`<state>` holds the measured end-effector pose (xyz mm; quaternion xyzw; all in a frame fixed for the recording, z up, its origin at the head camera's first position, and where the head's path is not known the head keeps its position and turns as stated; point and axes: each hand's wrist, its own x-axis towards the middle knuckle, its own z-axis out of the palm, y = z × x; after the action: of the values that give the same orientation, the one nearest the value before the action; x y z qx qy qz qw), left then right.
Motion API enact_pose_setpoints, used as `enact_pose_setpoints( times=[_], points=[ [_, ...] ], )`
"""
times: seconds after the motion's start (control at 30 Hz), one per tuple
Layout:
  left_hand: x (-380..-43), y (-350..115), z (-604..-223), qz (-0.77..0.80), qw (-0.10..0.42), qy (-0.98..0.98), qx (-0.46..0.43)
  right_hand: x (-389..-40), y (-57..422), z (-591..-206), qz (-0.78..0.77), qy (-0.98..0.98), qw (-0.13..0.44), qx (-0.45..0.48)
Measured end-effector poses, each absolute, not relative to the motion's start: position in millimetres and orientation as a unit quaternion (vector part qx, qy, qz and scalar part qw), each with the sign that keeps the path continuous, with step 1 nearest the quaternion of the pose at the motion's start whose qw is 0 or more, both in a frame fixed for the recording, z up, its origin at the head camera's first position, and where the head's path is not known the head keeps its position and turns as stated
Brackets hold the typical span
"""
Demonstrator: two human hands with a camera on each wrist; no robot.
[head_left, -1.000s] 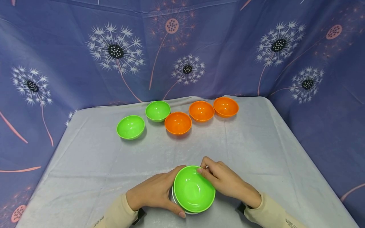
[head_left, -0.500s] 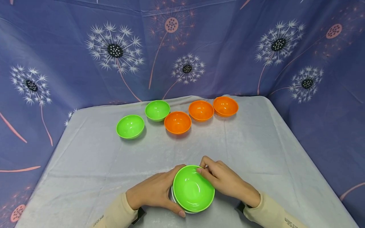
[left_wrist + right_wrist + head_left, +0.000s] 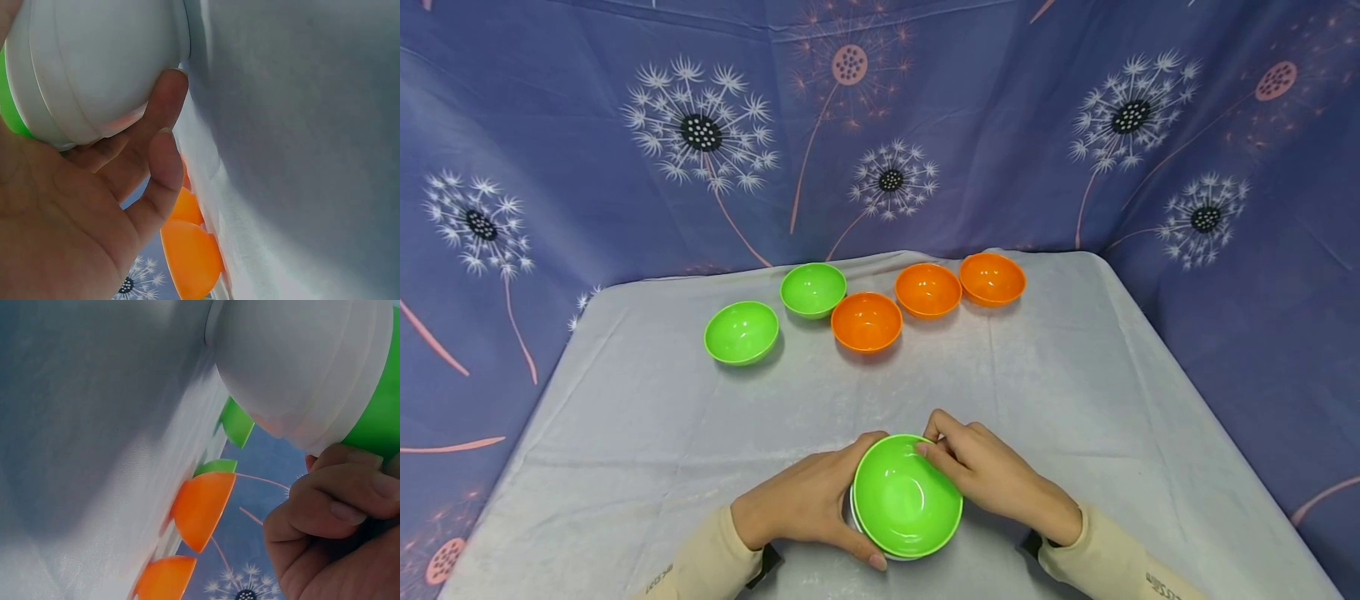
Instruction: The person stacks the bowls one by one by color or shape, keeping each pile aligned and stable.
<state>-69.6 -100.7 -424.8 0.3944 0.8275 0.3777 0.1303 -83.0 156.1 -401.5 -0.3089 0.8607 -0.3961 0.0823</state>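
At the near side of the table, a green bowl (image 3: 908, 500) sits on top of a white bowl (image 3: 106, 56). In the head view only a thin edge of the white bowl shows at the lower left. My left hand (image 3: 812, 500) holds the white bowl from the left side, thumb toward me and fingers round its far side. My right hand (image 3: 992, 471) pinches the green bowl's far right rim, with the thumb inside it and the index finger curled outside. From the right wrist view, the fingers (image 3: 325, 500) lie against the green wall, just above the white bowl's edge.
Along the back of the cloth-covered table (image 3: 640, 417) stand two green bowls (image 3: 742, 333) and three orange bowls (image 3: 867, 322), all mouth up. A blue curtain (image 3: 1000, 150) with dandelion prints rises behind and at both sides.
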Motion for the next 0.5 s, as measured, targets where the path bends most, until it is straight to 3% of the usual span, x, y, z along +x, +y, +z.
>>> enact_pose_setpoints(
  times=[0.5],
  points=[
    [-68.5, -100.1, -424.1, 0.373, 0.115, 0.831, 0.397, -81.2, 154.6, -400.3, -0.386, 0.868, 0.084, -0.3]
  ],
)
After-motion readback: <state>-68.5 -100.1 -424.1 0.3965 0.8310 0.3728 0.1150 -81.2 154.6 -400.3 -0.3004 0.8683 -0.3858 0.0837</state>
